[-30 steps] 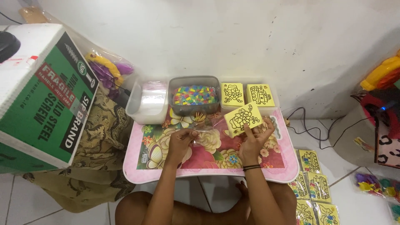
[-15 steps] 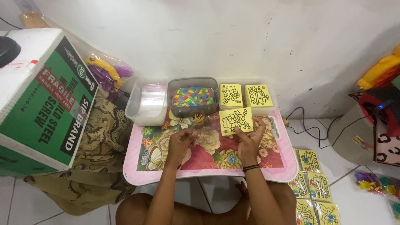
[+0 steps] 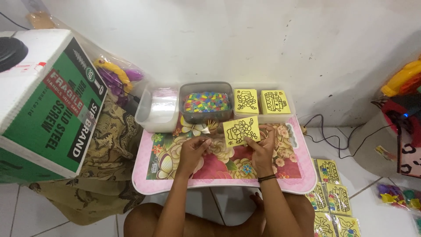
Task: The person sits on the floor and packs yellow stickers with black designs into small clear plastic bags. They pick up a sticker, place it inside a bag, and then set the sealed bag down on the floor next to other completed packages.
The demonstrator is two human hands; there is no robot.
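Head view: hands [image 3: 228,149] mid-table [image 3: 175,186], yellow card [image 3: 241,131] raised.

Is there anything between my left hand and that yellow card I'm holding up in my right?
Nothing visible. The left hand sits just left of the yellow card, which the right hand holds above the floral table; only open tabletop shows between them.

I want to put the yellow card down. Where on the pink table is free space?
The pink table is bare at front left, between its edge and the left hand, and front right beside the right hand. The back is crowded: clear tub, bead tub, card stacks.
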